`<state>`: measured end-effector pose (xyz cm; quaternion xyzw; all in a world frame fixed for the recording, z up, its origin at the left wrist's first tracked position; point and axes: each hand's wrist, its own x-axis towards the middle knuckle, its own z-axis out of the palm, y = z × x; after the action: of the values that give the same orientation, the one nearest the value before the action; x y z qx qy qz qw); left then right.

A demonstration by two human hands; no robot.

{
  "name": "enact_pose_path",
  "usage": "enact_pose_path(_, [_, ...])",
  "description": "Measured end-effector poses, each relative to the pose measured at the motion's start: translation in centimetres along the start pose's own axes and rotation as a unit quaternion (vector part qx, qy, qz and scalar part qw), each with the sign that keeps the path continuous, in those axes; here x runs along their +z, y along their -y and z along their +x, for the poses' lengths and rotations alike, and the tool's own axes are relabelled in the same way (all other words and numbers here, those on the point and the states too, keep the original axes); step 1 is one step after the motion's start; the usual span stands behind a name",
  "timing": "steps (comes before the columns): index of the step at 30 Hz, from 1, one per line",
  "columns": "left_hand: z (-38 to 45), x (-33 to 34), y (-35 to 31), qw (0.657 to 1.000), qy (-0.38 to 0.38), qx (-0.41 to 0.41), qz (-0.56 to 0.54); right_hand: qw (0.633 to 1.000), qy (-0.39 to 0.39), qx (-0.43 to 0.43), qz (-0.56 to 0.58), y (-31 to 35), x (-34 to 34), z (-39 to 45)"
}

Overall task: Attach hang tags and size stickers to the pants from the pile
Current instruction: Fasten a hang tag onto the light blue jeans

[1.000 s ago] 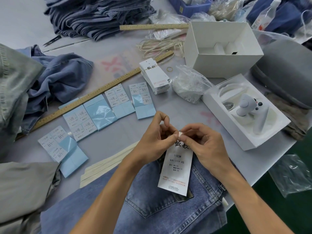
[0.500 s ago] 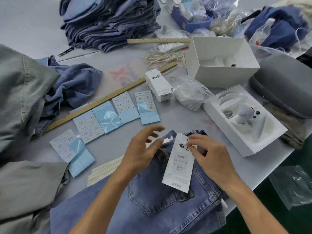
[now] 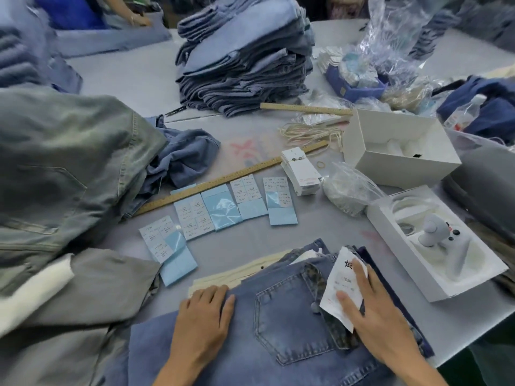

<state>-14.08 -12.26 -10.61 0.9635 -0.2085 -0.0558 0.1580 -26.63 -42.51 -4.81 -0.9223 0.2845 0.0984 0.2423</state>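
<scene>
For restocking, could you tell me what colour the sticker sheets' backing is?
Pale blue, seen in the head view: the sticker sheets lie beside the wooden ruler.

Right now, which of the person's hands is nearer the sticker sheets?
Left. The left hand rests on the jeans just below the sticker sheets; the right hand lies farther right, on the hang tag.

The hang tag point(image 3: 343, 285) lies under the right fingers point(image 3: 362, 277), on the jeans point(image 3: 278, 330). The left fingers point(image 3: 214, 295) rest flat on the jeans, to the left of the back pocket point(image 3: 289, 316). Beyond both sets of fingers, the sticker sheets point(image 3: 223, 207) lie on the tabletop point(image 3: 237, 246).
</scene>
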Motion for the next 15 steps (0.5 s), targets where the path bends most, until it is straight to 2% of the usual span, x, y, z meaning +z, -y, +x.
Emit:
enact_pose_path(2, [-0.7,-0.8,2.1,0.999,-0.036,-0.031,0.011,1.000,0.007,0.003,0.003,0.1,-0.2,-0.2])
enact_pose_path(5, [-3.6,-1.5,6.9,0.973,-0.105,-0.201,-0.028,0.991,0.011,0.024,0.129,-0.2,-1.2,0.2])
enact_pose_path(7, [-6.8,-1.1,10.0,0.947,-0.076,-0.302,-0.082,0.973,0.030,0.062,0.221,-0.5,-2.0,0.8])
enact_pose_path(9, [-9.3,-1.0,12.2,0.920,0.003,-0.364,-0.147,0.968,0.073,0.086,0.224,-0.7,-2.5,1.4])
enact_pose_path(11, [-10.9,-1.0,13.4,0.904,0.001,-0.398,-0.154,0.965,0.100,0.112,0.214,-1.0,-3.2,2.4])
enact_pose_path(15, [-12.6,0.2,11.9,0.929,-0.030,-0.344,-0.134,0.954,0.161,0.153,0.203,-1.4,-4.9,3.7])
